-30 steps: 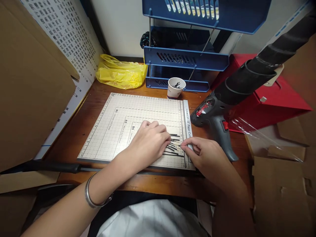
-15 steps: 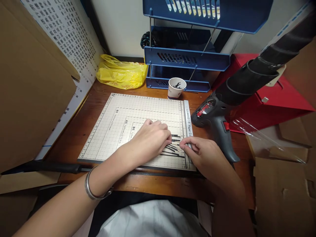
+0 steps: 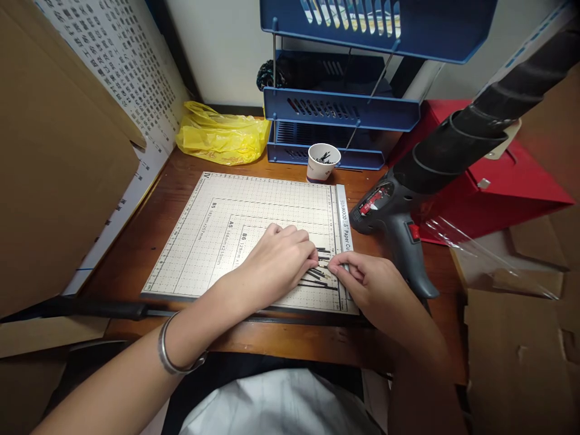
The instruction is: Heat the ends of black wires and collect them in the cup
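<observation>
A cream paper cutter board [image 3: 190, 241] with printed grid lines lies on the wooden table. Several thin black sticks [image 3: 319, 283] are scattered near its right edge, beside and below the hands. Over them, my left hand [image 3: 287, 257] has its fingers curled, the fingertips pinched at the sticks; what they hold is too small to make out. Facing it at the board's right edge, my right hand [image 3: 362, 275] has thumb and index finger pinched around something small, perhaps the end of a thin piece between the hands. Part of the sticks is hidden under my left hand.
Behind the board stands a paper cup [image 3: 322, 164] with black bits inside. A yellow plastic bag [image 3: 222, 133] and blue tray rack [image 3: 339, 109] are at the back. A black heat-gun-like tool [image 3: 399, 211] and a red box [image 3: 512, 187] are on the right.
My left hand has shifted slightly right, closer to the fingertips of my right hand. My right hand is nearly unmoved, and the view has moved a little.
</observation>
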A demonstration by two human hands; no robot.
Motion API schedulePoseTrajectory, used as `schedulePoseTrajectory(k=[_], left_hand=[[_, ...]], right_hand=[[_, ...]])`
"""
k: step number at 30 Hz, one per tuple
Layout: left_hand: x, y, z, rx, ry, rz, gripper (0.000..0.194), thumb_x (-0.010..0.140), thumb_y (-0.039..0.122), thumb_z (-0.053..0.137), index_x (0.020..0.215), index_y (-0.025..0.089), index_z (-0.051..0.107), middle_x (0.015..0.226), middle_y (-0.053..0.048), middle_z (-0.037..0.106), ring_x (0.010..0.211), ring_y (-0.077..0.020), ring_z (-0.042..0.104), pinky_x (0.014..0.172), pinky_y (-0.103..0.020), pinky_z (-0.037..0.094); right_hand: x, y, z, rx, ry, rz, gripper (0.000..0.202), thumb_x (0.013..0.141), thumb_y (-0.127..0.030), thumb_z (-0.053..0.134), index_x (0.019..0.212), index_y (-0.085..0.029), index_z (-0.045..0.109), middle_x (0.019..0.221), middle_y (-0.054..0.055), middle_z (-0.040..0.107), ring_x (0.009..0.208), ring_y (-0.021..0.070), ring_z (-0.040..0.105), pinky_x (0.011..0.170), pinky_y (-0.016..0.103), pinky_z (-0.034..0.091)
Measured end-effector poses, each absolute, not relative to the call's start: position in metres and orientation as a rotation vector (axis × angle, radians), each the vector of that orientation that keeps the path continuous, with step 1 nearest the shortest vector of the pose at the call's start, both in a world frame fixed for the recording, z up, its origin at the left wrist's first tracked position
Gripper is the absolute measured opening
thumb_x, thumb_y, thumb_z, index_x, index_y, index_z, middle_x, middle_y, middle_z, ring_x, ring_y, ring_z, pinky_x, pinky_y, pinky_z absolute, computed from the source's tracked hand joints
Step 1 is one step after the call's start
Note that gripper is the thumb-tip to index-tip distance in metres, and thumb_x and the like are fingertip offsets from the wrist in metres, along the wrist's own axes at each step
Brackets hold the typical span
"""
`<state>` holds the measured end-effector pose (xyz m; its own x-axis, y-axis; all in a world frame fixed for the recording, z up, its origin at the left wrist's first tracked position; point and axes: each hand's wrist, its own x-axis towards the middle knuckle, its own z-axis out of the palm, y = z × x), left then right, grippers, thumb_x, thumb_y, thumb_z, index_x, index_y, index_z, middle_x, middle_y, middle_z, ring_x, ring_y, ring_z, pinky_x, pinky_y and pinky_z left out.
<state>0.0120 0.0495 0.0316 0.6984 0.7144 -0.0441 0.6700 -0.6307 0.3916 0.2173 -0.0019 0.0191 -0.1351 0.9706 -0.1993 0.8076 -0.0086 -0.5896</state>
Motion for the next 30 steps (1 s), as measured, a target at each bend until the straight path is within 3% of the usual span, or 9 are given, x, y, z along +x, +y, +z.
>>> schedulePoseTrajectory(k=[10, 18, 25, 30], left_hand=[[0.0125, 0.0486, 0.0309, 2.522, 1.056, 0.178, 0.023, 0.104, 0.025, 0.050, 0.096, 0.017, 0.070, 0.098, -0.005, 0.067, 0.095, -0.0223, 0.056, 0.084, -0.038, 0.032], [0.0139, 0.0473, 0.0280, 2.512, 1.045, 0.221, 0.023, 0.104, 0.024, 0.049, 0.095, 0.017, 0.069, 0.096, -0.004, 0.066, 0.095, -0.0221, 0.056, 0.084, -0.038, 0.032], [0.0115, 0.0477, 0.0271, 2.509, 1.072, 0.275, 0.021, 0.103, 0.025, 0.052, 0.095, 0.017, 0.070, 0.096, -0.004, 0.066, 0.095, -0.0219, 0.056, 0.084, -0.038, 0.033], [0.0113, 0.0506, 0.0279, 2.549, 1.119, 0.323, 0.017, 0.101, 0.022, 0.056, 0.095, 0.017, 0.071, 0.095, -0.004, 0.067, 0.095, -0.0223, 0.056, 0.085, -0.039, 0.033]], right_hand=[[0.2158, -0.0034, 0.0173, -1.803, -2.007, 0.788, 0.014, 0.093, -0.042, 0.063, 0.091, -0.033, 0.073, 0.068, -0.007, 0.064, 0.060, 0.0116, 0.048, 0.057, 0.028, 0.027], [0.2164, -0.0013, 0.0175, -1.721, -2.069, 0.807, 0.020, 0.098, -0.037, 0.055, 0.094, -0.031, 0.074, 0.093, -0.007, 0.075, 0.083, 0.0139, 0.064, 0.070, 0.028, 0.038], [0.2202, -0.0011, 0.0168, -1.693, -2.015, 0.750, 0.022, 0.097, -0.038, 0.056, 0.092, -0.029, 0.075, 0.087, -0.005, 0.074, 0.075, 0.0135, 0.062, 0.067, 0.028, 0.037], [0.2200, 0.0043, 0.0123, -1.764, -2.011, 0.600, 0.017, 0.092, -0.037, 0.062, 0.090, -0.028, 0.075, 0.063, -0.004, 0.061, 0.056, 0.0122, 0.046, 0.058, 0.028, 0.029]])
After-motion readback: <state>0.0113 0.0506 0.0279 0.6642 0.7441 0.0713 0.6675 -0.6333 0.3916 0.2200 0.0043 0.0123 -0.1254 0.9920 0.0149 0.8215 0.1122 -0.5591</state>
